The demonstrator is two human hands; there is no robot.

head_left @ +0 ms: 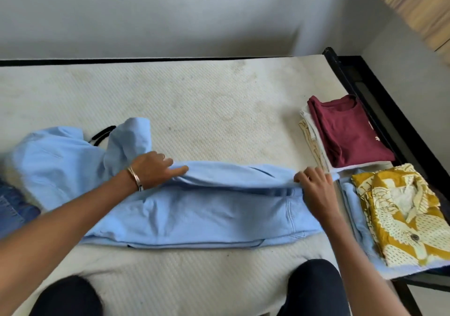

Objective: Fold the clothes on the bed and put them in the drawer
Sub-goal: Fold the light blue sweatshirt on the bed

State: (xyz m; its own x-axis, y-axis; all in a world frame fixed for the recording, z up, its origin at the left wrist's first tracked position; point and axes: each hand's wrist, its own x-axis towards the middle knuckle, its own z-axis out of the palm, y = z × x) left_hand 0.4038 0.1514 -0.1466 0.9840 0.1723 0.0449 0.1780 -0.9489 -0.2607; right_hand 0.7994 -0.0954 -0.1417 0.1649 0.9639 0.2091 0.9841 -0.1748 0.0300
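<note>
Lying across the middle of the frame on the bed (199,101), the hoodie (194,208) is pale blue, its body spread left to right and one long fold raised along its upper edge; its hood end bunches at the left, with a black drawstring (102,134) showing beside it. The left hand (153,169) pinches that raised fold left of centre, thumb and fingers curled into the cloth, a metal bangle (135,178) on the wrist; the right hand (314,181) grips the same fold at the hoodie's right end, fingers curled over the edge. At the right of the frame sit two folded piles: a maroon shirt (345,133) tops the upper pile, over pale garments; just below it a yellow patterned shirt (401,216) lies on another light blue piece. Blue denim (12,206) shows at the far left edge, touching the hoodie. Two dark-clad knees (314,289) fill the bottom of the frame; a black bed frame (370,91) runs down the right side.
</note>
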